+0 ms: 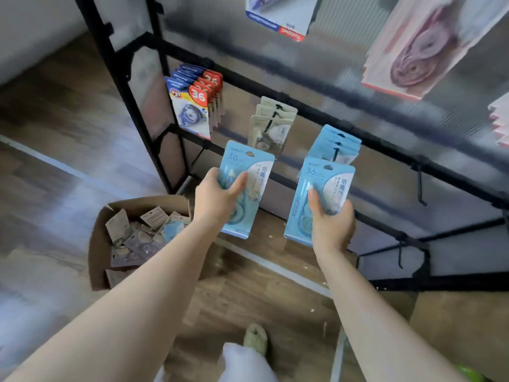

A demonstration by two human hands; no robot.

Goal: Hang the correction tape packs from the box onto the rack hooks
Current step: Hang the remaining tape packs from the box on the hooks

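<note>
- Right now your left hand (217, 198) grips one light-blue pack (246, 188), and your right hand (330, 219) grips a second blue pack (319, 199); neither is on a hook yet.
- Down to your left, the cardboard box (99, 244) holds plenty more packs, so much of the job appears left.
- Further back, the rack (385, 139) already carries hung blue packs (334, 146) just behind your right pack, plus beige packs (271, 125) and navy-and-red packs (195, 100); bare hooks (420, 186) wait to the right.

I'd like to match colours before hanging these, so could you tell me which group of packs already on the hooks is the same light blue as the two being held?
The light blue stack, right of the beige packs and just above the right hand's pack.
</note>
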